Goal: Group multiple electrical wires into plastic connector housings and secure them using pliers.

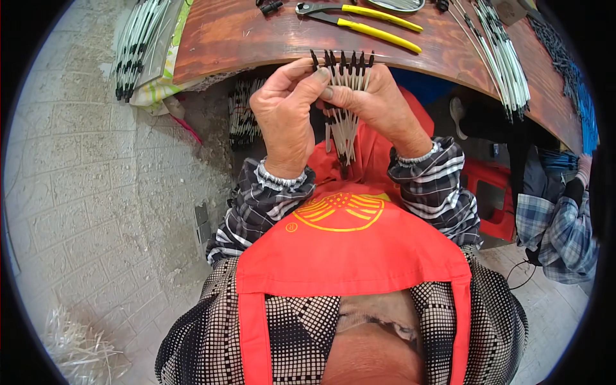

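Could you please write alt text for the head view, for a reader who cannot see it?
Seen from above, a person in a red apron holds a fanned bundle of white, black-tipped rods between the left hand and right hand, at the edge of a wooden table. Yellow-handled pliers and more rods lie on it.

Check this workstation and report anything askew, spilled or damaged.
Little stands out. A loose heap of pale scraps lies on the floor at lower left. The left hand and right hand hold a neat bundle of black-tipped white rods; none looks broken.
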Demonstrator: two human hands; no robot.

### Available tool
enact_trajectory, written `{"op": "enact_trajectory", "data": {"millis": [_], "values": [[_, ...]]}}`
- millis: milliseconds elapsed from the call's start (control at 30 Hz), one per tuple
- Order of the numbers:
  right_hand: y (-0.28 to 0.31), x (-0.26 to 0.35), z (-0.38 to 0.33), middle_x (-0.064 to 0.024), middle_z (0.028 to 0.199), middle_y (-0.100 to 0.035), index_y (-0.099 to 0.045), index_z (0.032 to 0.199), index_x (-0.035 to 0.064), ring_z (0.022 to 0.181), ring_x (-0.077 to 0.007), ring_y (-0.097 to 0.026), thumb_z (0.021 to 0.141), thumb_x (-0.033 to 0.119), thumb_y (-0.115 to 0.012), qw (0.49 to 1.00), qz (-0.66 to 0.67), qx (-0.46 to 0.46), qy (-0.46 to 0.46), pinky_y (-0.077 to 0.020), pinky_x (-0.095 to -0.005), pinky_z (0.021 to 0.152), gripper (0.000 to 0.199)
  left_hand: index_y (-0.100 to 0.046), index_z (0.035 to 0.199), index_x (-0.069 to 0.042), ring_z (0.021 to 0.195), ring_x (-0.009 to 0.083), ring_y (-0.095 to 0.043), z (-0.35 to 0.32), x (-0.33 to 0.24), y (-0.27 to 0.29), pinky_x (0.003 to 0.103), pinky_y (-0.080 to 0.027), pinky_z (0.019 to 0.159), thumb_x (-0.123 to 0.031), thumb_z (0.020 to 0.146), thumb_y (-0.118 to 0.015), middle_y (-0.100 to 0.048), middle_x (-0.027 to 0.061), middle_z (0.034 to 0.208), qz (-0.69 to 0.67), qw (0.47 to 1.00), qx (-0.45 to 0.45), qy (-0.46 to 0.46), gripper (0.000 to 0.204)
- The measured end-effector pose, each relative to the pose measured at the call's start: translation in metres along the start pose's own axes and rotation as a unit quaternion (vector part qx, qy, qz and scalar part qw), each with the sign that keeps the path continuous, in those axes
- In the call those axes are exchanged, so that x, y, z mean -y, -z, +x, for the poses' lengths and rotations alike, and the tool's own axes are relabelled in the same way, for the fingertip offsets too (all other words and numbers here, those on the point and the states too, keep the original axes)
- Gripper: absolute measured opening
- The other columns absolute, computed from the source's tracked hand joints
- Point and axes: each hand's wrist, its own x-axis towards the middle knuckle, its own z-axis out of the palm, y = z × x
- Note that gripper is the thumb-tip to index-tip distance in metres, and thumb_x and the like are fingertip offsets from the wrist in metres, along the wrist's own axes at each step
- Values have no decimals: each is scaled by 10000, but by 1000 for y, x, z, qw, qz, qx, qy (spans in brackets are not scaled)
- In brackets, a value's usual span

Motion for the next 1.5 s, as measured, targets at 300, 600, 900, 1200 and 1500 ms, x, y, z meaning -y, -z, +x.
{"op": "enact_trajectory", "data": {"millis": [300, 600, 900, 1200, 1500], "values": [[-7, 1, 8, 44, 816, -627, -676, 969, 7, 704, -36, -534, 835, 61, -691, 997, 15, -30, -72, -446, -228, 584, 146, -615, 1185, 92, 856, 143, -656, 7, -5, 26, 271, -531, 763, -25, 875, -658, -697, 123, 983, 10, 997, 52, 49, 334], [-12, 12, 4, 37, 643, -586, -675, 870, 5, 556, -30, -481, 833, 81, -709, 987, -32, -16, -156, -390, -237, 485, 91, -634, 1117, 86, 911, 316, -707, 48, -31, 80, 400, -572, 843, -123, 936, -622, -708, 212, 953, 17, 999, 9, 34, 277], [-13, 13, -3, 6, 583, -546, -676, 824, -15, 522, -35, -392, 832, 105, -728, 984, -49, 8, -171, -338, -257, 460, 131, -692, 1036, 60, 751, 190, -708, 142, -77, 37, 272, -573, 673, -34, 894, -631, -718, 133, 863, 291, 953, 33, -72, 181], [-7, 16, -12, -25, 626, -573, -664, 854, -45, 582, -51, -428, 833, 95, -712, 986, -42, 7, -163, -397, -269, 512, 149, -707, 1051, 35, 677, 86, -643, 170, -43, 12, 185, -466, 570, -49, 872, -690, -713, 76, 855, 271, 952, 118, -73, 198], [-3, 19, -18, -135, 731, -653, -611, 949, -51, 599, -169, -574, 774, 161, -757, 986, -65, 18, -155, -460, -332, 562, 311, -699, 1102, -20, 649, 53, -584, 150, -4, -9, 184, -458, 590, -53, 824, -742, -662, 1, 793, 368, 902, 166, -153, 284]]}}
